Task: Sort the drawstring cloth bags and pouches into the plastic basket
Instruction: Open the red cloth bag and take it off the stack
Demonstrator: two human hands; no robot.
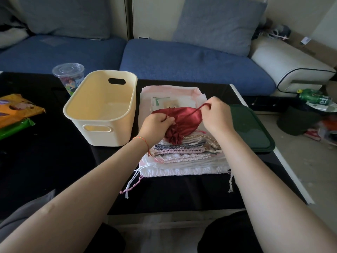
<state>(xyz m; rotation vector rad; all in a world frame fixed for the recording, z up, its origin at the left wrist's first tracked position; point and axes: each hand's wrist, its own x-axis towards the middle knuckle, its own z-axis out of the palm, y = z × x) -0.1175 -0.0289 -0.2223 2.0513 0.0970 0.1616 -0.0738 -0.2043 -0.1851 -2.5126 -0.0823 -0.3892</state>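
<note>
Now red satin pouch atop stack, gathered mouth gripped by left hand; right hand pinches drawstring.

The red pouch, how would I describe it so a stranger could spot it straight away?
Find the cream plastic basket on the black table; just right of it lies a stack of pale cloth bags. On top sits the red pouch, its cords pinched by the left hand and right hand. It is the only shiny dark red bag there.
</note>
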